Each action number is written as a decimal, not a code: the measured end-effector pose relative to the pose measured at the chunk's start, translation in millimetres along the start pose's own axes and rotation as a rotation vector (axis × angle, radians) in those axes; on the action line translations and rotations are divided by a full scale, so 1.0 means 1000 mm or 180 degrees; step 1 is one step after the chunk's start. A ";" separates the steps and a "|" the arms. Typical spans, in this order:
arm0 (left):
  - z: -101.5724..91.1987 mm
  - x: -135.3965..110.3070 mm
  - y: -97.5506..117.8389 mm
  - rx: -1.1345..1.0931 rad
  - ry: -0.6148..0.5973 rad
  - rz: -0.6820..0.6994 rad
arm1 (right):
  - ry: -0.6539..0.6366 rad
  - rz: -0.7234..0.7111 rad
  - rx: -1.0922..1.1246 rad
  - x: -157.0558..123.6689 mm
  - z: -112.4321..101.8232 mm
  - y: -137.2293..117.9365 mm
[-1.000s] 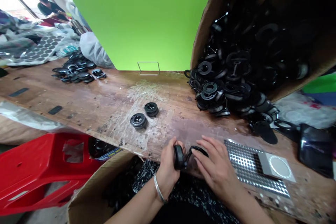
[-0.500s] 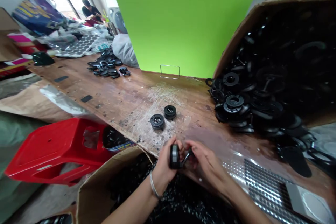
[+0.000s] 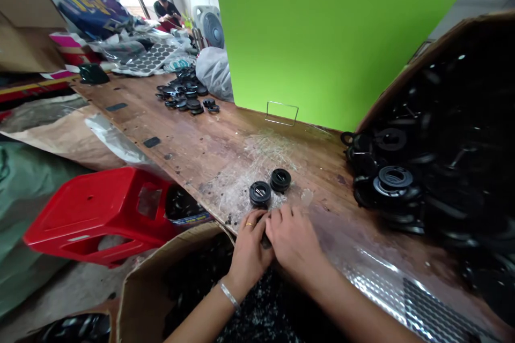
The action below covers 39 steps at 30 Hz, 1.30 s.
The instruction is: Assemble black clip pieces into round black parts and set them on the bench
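My left hand, with a ring and a bracelet, is closed around a black round plastic part. Only a small dark bit of that part shows between my hands. Over it from the right lies my right hand, fingers bent and pressed against the part, their tips partly hidden. Just beyond my fingers, two black round parts rest side by side on the wooden table: a nearer one and a farther one. Each has a ring-shaped top with a thin metal pin across the middle.
A cardboard box of black pieces is below my hands. Black parts spill from a large box at right. A green panel stands behind, a red stool at left. More black parts lie farther back; a person sits beyond.
My right hand has moved in over the black round part, which is now mostly covered. The small arm sticking out of it is hidden. The view has swung left.
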<state>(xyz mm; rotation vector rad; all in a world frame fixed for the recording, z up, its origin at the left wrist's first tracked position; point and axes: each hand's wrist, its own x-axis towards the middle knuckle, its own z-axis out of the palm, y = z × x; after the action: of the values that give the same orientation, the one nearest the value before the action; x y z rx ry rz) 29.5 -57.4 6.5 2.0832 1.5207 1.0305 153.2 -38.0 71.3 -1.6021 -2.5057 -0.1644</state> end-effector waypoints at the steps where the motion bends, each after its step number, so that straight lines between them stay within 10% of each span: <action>1: 0.001 -0.001 -0.001 0.0039 0.0029 0.0016 | 0.0059 -0.0006 -0.0071 0.000 0.004 -0.004; 9: 0.003 -0.003 -0.005 0.0202 0.0164 0.0096 | 0.0505 -0.0016 0.0134 -0.010 0.021 -0.008; 19: 0.007 -0.003 0.024 0.0366 0.0168 -0.0103 | -0.0268 0.0538 0.0975 0.015 -0.014 0.015; 29: 0.016 -0.002 0.015 0.0755 0.0150 0.0032 | -0.0292 0.0966 0.0910 0.031 0.025 0.002; 39: 0.014 0.003 0.023 0.1104 0.0028 0.0008 | 0.0613 0.0730 0.1688 0.009 0.017 0.022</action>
<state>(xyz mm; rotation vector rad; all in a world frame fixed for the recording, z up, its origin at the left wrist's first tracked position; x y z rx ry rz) 55.5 -61.0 13.1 2.3075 1.8084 0.8232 168.1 -17.5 56.6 -1.5361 -1.9770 0.3307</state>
